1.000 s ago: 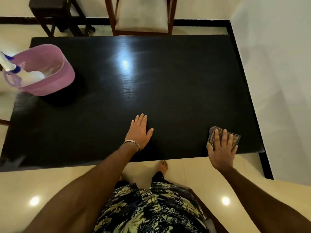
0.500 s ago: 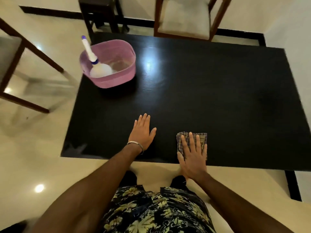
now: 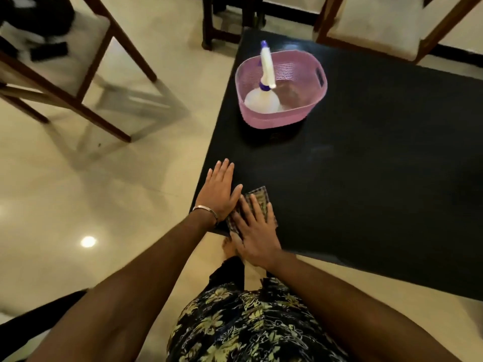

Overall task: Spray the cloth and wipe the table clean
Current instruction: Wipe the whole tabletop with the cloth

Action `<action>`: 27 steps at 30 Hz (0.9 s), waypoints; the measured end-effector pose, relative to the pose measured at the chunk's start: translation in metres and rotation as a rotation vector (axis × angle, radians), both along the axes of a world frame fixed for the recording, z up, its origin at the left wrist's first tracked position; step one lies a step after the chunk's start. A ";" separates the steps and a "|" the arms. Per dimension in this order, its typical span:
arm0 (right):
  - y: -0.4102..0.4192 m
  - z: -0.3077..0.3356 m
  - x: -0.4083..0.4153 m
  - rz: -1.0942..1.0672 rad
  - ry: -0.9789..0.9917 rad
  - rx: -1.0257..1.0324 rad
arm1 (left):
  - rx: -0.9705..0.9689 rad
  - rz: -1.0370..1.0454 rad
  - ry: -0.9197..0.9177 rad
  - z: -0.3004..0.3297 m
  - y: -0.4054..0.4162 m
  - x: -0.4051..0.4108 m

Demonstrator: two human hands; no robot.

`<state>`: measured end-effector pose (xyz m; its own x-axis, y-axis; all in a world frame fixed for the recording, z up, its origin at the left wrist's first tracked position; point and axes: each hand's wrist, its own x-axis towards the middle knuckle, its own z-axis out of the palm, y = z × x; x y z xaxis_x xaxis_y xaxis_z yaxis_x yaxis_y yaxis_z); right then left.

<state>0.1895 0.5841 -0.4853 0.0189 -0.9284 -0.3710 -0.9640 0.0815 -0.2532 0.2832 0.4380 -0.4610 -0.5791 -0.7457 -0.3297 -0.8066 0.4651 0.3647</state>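
Right hand (image 3: 254, 236) flat, fingers spread, palm pressing down on the checked cloth (image 3: 257, 202) at the near left corner of the black table (image 3: 366, 178), nothing clenched. Left hand (image 3: 218, 193) lies open and flat just beside it, thumb touching the cloth's edge, a metal bangle (image 3: 205, 209) on the wrist. Farther back, a pink basket (image 3: 285, 114) holds the white spray bottle (image 3: 264, 96), nozzle leaning up. No writing is readable on it.
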 end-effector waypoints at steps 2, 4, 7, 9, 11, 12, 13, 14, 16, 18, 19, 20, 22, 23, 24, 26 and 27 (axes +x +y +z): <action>-0.021 0.000 0.022 0.085 0.003 0.026 | 0.004 0.052 0.008 0.002 -0.009 0.012; -0.042 0.000 0.042 0.184 0.014 0.052 | 0.003 0.093 0.010 0.005 -0.018 0.023; -0.066 0.001 0.060 0.284 0.050 0.052 | 0.001 0.134 0.012 0.007 -0.026 0.032; -0.073 0.000 0.064 0.320 0.077 0.032 | 0.002 0.147 0.015 0.007 -0.028 0.034; -0.074 0.000 0.061 0.364 0.063 0.009 | 0.003 0.147 0.018 0.006 -0.030 0.033; -0.073 -0.001 0.055 0.392 0.049 0.001 | 0.006 0.140 0.023 0.005 -0.030 0.031; -0.071 -0.001 0.046 0.426 0.040 -0.008 | 0.010 0.130 0.028 0.005 -0.029 0.027; -0.066 -0.001 0.035 0.448 0.039 -0.018 | 0.016 0.114 0.035 0.004 -0.028 0.022; -0.048 -0.004 0.005 0.426 0.034 -0.043 | 0.016 0.079 0.053 0.003 -0.027 0.010; -0.015 -0.004 -0.035 0.314 0.024 -0.057 | 0.013 0.025 0.066 0.001 -0.025 -0.008; 0.004 -0.004 -0.057 0.256 0.039 -0.053 | 0.010 -0.005 0.069 0.001 -0.024 -0.020; 0.024 -0.004 -0.079 0.201 0.060 -0.043 | 0.008 -0.032 0.068 0.001 -0.023 -0.032; 0.059 -0.004 -0.122 0.087 0.094 -0.010 | 0.010 -0.062 0.059 0.003 -0.019 -0.057; 0.073 -0.002 -0.144 0.022 0.107 0.015 | 0.011 -0.071 0.059 0.004 -0.016 -0.070; 0.083 -0.001 -0.166 -0.042 0.115 0.040 | 0.012 -0.080 0.061 0.006 -0.013 -0.084; 0.095 0.001 -0.207 -0.158 0.129 0.069 | 0.014 -0.103 0.065 0.007 -0.006 -0.110; 0.097 0.001 -0.228 -0.209 0.133 0.084 | 0.019 -0.114 0.071 0.008 -0.002 -0.123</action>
<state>-0.0383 0.6812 -0.4840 -0.2248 -0.8728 -0.4333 -0.9483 0.2982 -0.1088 0.1606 0.4364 -0.4530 -0.6817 -0.6679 -0.2986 -0.7211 0.5445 0.4284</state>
